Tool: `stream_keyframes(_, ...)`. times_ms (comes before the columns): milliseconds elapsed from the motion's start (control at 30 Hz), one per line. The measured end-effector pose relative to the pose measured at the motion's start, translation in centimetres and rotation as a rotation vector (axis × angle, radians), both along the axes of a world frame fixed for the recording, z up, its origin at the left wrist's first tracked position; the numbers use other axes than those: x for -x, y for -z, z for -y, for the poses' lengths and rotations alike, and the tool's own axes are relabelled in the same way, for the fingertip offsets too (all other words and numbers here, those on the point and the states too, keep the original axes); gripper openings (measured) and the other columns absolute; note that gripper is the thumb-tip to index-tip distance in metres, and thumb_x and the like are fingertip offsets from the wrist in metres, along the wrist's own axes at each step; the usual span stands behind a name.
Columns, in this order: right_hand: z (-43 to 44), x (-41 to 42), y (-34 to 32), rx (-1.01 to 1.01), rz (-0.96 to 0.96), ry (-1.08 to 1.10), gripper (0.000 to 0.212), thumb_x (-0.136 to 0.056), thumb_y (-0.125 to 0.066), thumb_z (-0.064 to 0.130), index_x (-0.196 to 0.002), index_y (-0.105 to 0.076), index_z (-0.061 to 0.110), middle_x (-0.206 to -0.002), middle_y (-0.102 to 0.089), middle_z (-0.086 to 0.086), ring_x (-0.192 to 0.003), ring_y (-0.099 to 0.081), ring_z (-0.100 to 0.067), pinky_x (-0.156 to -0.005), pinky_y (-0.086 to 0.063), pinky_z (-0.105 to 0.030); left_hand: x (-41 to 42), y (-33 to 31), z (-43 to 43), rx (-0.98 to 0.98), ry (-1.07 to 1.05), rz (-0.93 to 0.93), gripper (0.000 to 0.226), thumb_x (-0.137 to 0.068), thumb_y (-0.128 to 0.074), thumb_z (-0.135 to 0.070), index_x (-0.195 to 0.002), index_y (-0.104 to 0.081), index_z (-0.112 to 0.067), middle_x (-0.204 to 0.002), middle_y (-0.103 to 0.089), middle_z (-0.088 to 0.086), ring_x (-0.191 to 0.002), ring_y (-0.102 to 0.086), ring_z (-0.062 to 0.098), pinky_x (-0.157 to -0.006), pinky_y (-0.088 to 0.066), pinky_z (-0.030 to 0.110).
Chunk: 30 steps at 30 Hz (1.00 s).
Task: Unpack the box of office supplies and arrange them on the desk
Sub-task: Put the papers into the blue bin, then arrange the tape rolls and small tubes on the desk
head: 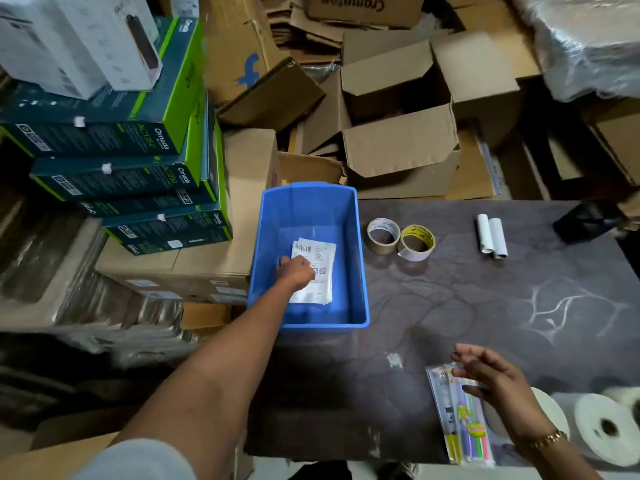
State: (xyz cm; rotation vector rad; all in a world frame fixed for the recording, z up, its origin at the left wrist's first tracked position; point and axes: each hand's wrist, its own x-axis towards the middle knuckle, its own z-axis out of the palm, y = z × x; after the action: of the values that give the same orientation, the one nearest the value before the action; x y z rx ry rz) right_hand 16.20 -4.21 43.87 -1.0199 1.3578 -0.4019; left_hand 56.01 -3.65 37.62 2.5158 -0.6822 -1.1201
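The left hand (297, 270) reaches down into the blue plastic bin (358, 258), fingers curled together onto the near edge of a stack of printed labels (317, 268) lying on the bin floor; whether the stack is actually pinched or only pressed I cannot tell. The right hand (491, 379) hovers with fingers spread apart just over a clear pack of coloured pens (460, 420) lying on the dark desk (450, 306), gripping nothing.

By my reading the step in hand is emptying the bin: the label stack looks to be the last thing left inside it. The next move calls for getting fingertips under the thin, floppy sheets so the whole stack lifts together, clearing the bin wall, then setting it on bare desk between the bin and the pens.

Counted on the desk: two tape rolls (400, 237) touching side by side just right of the bin, two small white paper rolls (491, 237) farther right, one pen pack, and at least two large white rolls (602, 427) at the near right corner, the edge of a possible third cut off by the frame
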Motion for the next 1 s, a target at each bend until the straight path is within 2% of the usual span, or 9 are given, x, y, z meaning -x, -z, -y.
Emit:
stream_keyframes(100, 1.0, -0.9, 0.2, -0.023, 0.008, -0.025, 0.022, -0.095, -0.052, 0.002, -0.105, -0.069, 0.012, -0.105, -0.071, -0.01, -0.084, -0.065, -0.025, -0.072, -0.048, -0.033, 0.6, -1.0, 0.3, 0.073, 0.001, 0.086, 0.045, -0.083, -0.062, -0.029, -0.127, -0.056, -0.028, -0.142, -0.036, 0.007, -0.134, -0.034, 0.03, -0.114, -0.03, 0.042)
stream_keyframes(267, 5.4, -2.9, 0.5, 0.028, -0.052, -0.116, 0.021, -0.092, -0.055, -0.005, -0.106, -0.064, 0.008, -0.094, -0.065, -0.011, -0.062, -0.062, -0.008, -0.052, -0.04, -0.019, 4.2, -4.7, 2.7, 0.515, 0.058, 0.241, 0.034, -0.087, -0.064, -0.026, -0.12, -0.061, -0.021, -0.133, -0.051, 0.006, -0.127, -0.041, 0.03, -0.106, -0.036, 0.039)
stream_keyframes(367, 9.2, -3.7, 0.8, 0.14, -0.12, -0.24, 0.021, -0.091, -0.06, -0.002, -0.105, -0.061, 0.014, -0.101, -0.063, -0.011, -0.073, -0.059, -0.011, -0.053, -0.043, -0.016, 7.4, -6.9, 4.5, 0.656, 0.141, 0.33, 0.031, -0.087, -0.064, -0.029, -0.118, -0.061, -0.023, -0.125, -0.056, 0.002, -0.119, -0.046, 0.026, -0.097, -0.041, 0.04)
stream_keyframes(467, 13.3, -5.0, 1.4, 0.266, -0.231, -0.401, 0.034, -0.084, -0.073, 0.01, -0.113, -0.057, 0.017, -0.112, -0.061, -0.007, -0.087, -0.06, -0.014, -0.071, -0.051, -0.022, 10.7, -7.4, 7.1, 0.697, 0.222, 0.398, 0.032, -0.085, -0.064, -0.03, -0.116, -0.06, -0.025, -0.119, -0.056, -0.001, -0.112, -0.048, 0.022, -0.09, -0.045, 0.039)
stream_keyframes(533, 16.2, -6.4, 2.1, 0.356, -0.323, -0.514, 0.057, -0.078, -0.08, 0.02, -0.128, -0.053, 0.017, -0.124, -0.056, -0.005, -0.103, -0.06, -0.021, -0.088, -0.054, -0.036, 12.3, -6.7, 9.1, 0.661, 0.264, 0.412, 0.038, -0.083, -0.065, -0.031, -0.119, -0.058, -0.026, -0.122, -0.053, -0.001, -0.115, -0.046, 0.023, -0.092, -0.045, 0.039)
stream_keyframes(633, 20.0, -9.0, 3.2, 0.47, -0.431, -0.626, 0.082, -0.073, -0.083, 0.029, -0.142, -0.041, 0.018, -0.139, -0.046, -0.008, -0.123, -0.052, -0.028, -0.104, -0.046, -0.041, 13.5, -4.6, 12.3, 0.45, 0.344, 0.393, 0.061, -0.083, -0.067, -0.037, -0.138, -0.044, -0.025, -0.14, -0.042, 0.002, -0.129, -0.039, 0.026, -0.101, -0.04, 0.041)
stream_keyframes(833, 23.7, -13.5, 7.5, 0.594, -0.592, -0.814, 0.106, -0.069, -0.085, 0.038, -0.152, -0.02, 0.026, -0.157, -0.021, -0.009, -0.14, -0.031, -0.033, -0.113, -0.037, -0.046, 13.0, -0.7, 16.0, 0.106, 0.323, 0.273, 0.098, -0.082, -0.07, -0.032, -0.155, -0.004, -0.028, -0.164, 0.006, 0.006, -0.149, -0.003, 0.034, -0.116, -0.019, 0.055)
stream_keyframes(900, 24.2, -14.4, 8.7, 0.606, -0.628, -0.841, 0.109, -0.071, -0.083, 0.039, -0.154, -0.013, 0.029, -0.161, -0.013, -0.005, -0.143, -0.027, -0.033, -0.114, -0.036, -0.048, 12.5, 0.4, 16.7, 0.065, 0.339, 0.236, 0.102, -0.083, -0.069, -0.03, -0.155, 0.003, -0.028, -0.163, 0.012, 0.006, -0.15, 0.0, 0.034, -0.117, -0.017, 0.055)
stream_keyframes(1000, 24.7, -14.6, 9.2, 0.624, -0.608, -0.802, 0.101, -0.076, -0.079, 0.039, -0.154, -0.016, 0.027, -0.157, -0.024, -0.006, -0.138, -0.034, -0.031, -0.111, -0.04, -0.047, 12.1, 1.7, 17.3, 0.052, 0.371, 0.242, 0.098, -0.085, -0.066, -0.029, -0.155, 0.003, -0.029, -0.163, 0.006, 0.004, -0.147, -0.01, 0.036, -0.114, -0.025, 0.054)
